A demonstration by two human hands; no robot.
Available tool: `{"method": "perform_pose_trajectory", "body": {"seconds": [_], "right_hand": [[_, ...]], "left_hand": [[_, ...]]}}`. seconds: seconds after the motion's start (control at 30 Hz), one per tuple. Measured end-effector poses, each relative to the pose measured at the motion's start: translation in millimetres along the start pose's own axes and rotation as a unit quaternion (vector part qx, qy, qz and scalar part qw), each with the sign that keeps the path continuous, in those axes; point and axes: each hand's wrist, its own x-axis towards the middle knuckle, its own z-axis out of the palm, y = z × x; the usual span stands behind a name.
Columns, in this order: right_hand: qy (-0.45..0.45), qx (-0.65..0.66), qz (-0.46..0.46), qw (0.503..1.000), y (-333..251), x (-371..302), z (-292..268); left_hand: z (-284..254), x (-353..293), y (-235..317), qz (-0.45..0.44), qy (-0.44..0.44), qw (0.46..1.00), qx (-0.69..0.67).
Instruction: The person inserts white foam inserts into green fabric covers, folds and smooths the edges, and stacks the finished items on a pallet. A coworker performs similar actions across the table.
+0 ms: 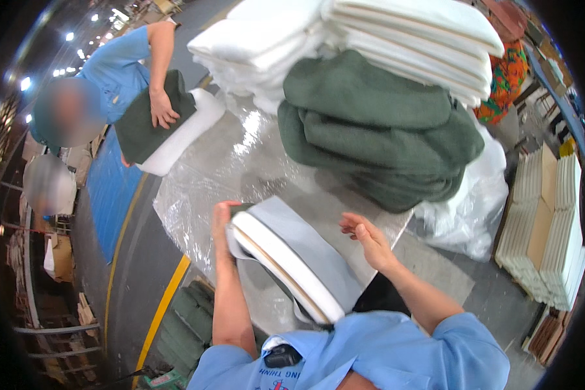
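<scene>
A cushion (286, 261) stands on its edge against my body at the near side of the table. White foam with a tan layer in its middle shows along its open side, between grey lining fabric and dark green cover fabric. At its far left end my left hand (223, 224) grips the cushion, fingers partly hidden behind it. To the right of the cushion, my right hand (368, 239) is raised and apart from it, fingers loosely bent and holding nothing. Beyond both hands lies a pile of dark green cushion covers (377, 130).
White padding stacks (416, 39) rise at the table's far side. Clear plastic sheeting (201, 175) covers the tabletop's left part. At far left a co-worker (120, 65) handles a green cover and white padding. Pale stacked panels (539, 234) stand on the right floor; green bundles (185, 325) lie below left.
</scene>
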Motion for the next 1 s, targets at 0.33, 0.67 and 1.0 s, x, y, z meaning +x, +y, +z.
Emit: {"method": "perform_pose_trajectory", "body": {"seconds": [0.33,0.67,1.0], "right_hand": [[0.117,0.120,0.110,0.980,60,-106,10],[0.190,0.167,-0.009,0.967,7,-38,-38],[0.226,-0.016,-0.088,0.970,11,-39,-24]], "left_hand": [[-65,-84,-42,-0.035,0.325,0.939,-0.104],[-51,-160,-37,-0.041,0.348,0.934,-0.070],[-46,-220,-39,-0.075,0.221,0.969,-0.079]]}}
